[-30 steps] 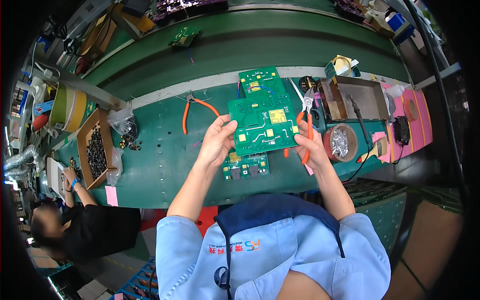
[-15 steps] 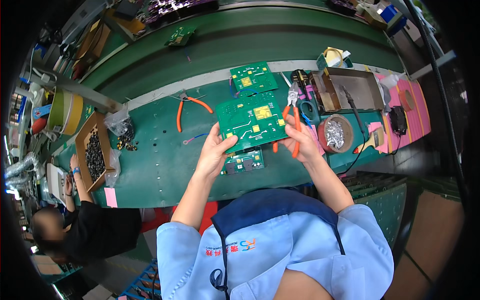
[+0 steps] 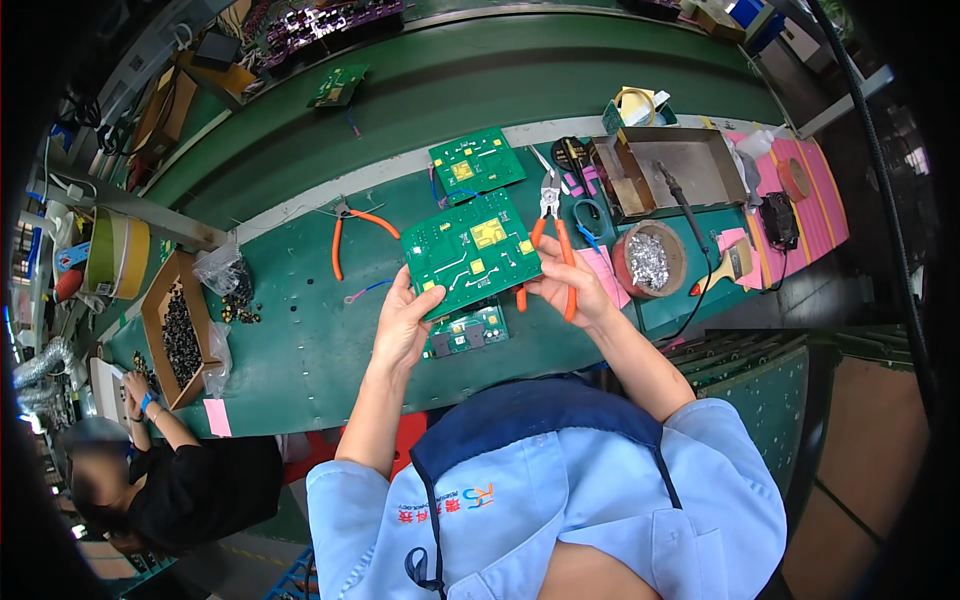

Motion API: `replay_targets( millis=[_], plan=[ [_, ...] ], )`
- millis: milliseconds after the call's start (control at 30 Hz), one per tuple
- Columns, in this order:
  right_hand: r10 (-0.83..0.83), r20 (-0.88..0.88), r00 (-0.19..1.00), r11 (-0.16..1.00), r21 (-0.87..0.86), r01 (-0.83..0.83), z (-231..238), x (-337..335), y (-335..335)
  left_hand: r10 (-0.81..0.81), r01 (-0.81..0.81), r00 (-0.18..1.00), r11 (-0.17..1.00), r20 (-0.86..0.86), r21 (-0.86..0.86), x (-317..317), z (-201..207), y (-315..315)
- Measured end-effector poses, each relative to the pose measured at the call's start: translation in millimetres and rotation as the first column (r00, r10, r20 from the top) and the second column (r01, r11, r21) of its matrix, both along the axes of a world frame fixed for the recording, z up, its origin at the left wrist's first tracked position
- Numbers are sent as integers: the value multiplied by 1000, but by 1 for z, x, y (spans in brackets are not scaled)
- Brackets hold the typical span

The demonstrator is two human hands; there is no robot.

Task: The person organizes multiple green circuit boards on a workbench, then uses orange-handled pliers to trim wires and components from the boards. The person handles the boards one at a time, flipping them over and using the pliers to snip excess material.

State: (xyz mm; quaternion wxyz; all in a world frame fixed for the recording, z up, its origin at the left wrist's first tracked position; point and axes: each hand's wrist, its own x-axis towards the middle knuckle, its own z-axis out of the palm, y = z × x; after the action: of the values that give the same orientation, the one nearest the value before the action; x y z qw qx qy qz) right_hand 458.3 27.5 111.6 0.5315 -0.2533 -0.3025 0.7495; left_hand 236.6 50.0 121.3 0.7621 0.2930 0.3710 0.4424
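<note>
A green circuit board (image 3: pixel 460 255) with yellow patches is held up over the bench, its face tilted toward me. My left hand (image 3: pixel 405 312) grips its lower left corner, thumb on the face and the other fingers partly hidden behind. At the right edge, my right hand (image 3: pixel 575 285) is closed around orange-handled pliers (image 3: pixel 551 200), jaws pointing away from me, with fingers against the board. Just below lies another green board (image 3: pixel 470 332) carrying dark parts, partly covered by the held one. Beyond the held board, a third board (image 3: pixel 478 160) with blue and red wires rests on the bench.
Orange-handled cutters (image 3: pixel 345 225) lie left of the boards. A cardboard box of small black parts (image 3: pixel 180 335) stands farther left, near a co-worker (image 3: pixel 185 480). On the right are a pot of metal shavings (image 3: pixel 650 258), a soldering iron (image 3: pixel 683 195), a metal tray (image 3: pixel 690 165) and a brush (image 3: pixel 735 265).
The whole view has shifted, so the bench things sit farther left. Both hands keep their hold on the board and pliers, with little change. The co-worker's hands have moved near the box.
</note>
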Motion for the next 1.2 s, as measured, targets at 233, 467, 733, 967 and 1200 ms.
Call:
replay_targets(
  millis=[233, 467, 733, 967, 1200],
  plan=[
    [-19, -13, 1000, 999, -27, 18, -1, -1, -1, -8, 8, 1000, 1000, 5, -11, -1, -4, 0],
    [1, 13, 1000, 1000, -11, -1, -2, -1, -3, -12, 12, 1000, 999, 1, 35, -1, -1, -1],
    [50, -34, 998, 999, 16, -49, 2, 0, -6, 45, 24, 956, 973, 291, -230, -19, -17, 16],
    [137, -84, 987, 990, -9, -138, -2, 0, -11, -101, 244, 910, 915, 402, -322, -16, -17, 35],
    [152, -86, 985, 984, -81, -159, -6, 4, -13, -194, 351, 866, 892, 460, -286, -22, -16, 35]
  ],
)
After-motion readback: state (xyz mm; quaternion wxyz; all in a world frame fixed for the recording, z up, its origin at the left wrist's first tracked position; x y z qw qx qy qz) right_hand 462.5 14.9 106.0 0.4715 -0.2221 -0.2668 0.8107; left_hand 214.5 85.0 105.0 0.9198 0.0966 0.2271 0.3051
